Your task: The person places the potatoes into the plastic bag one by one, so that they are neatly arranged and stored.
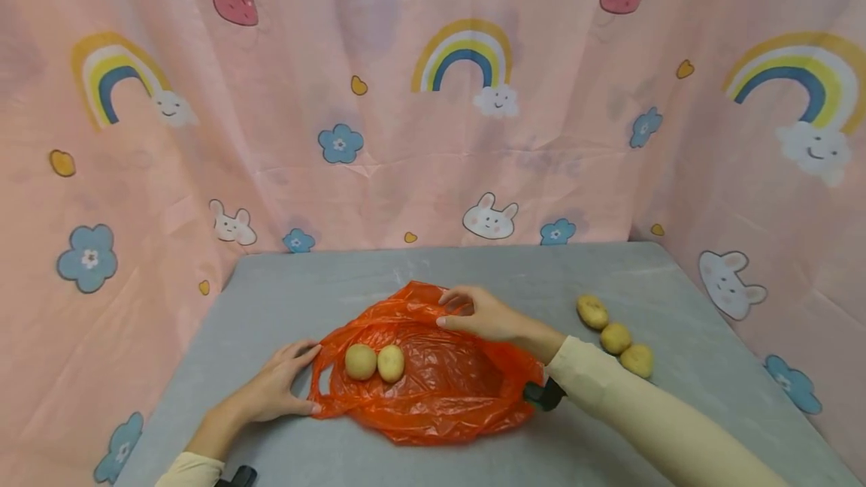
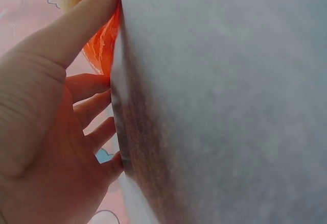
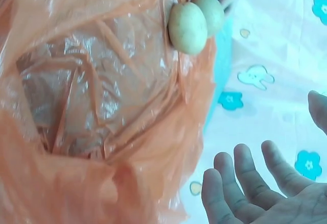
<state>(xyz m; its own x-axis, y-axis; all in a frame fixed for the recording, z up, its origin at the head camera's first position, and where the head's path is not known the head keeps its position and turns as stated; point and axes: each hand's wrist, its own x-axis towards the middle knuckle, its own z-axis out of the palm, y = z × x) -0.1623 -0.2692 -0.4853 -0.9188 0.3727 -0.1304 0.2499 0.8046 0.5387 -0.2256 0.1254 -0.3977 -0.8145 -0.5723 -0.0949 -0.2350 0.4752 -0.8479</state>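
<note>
An orange-red plastic bag lies spread out mid-table. Two potatoes, one rounder and one longer, sit on its left part near the handle loop. My left hand is at the bag's left end, thumb and fingers apart; in the left wrist view its thumb presses the orange plastic against the grey surface. Over the bag's far edge hovers my right hand, and the right wrist view shows its fingers spread with nothing in them, beside the bag's wide mouth.
Three more potatoes lie in a slanting row at the right of the grey table. A pink curtain printed with rainbows, rabbits and flowers hangs along the back and both sides.
</note>
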